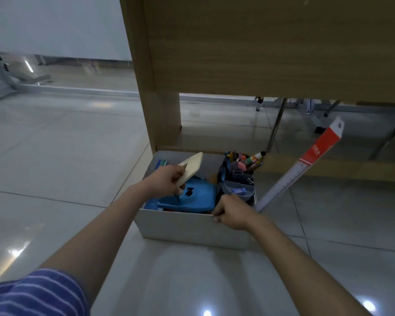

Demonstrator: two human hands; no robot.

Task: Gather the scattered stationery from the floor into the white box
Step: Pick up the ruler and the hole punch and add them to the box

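Note:
The white box sits on the tiled floor in front of a wooden desk. My left hand grips a flat cream-coloured case and holds it tilted above the box's left half. Below it lies a blue pouch. My right hand grips the box's near rim at the right. A dark pen holder full of markers and pens stands in the box's right side. A long ruler in a red and white sleeve leans out of the box's right corner.
The wooden desk panel rises just behind the box, its leg at the box's far left corner. Metal chair and table legs stand beyond the desk. Glossy floor tiles spread to the left and in front.

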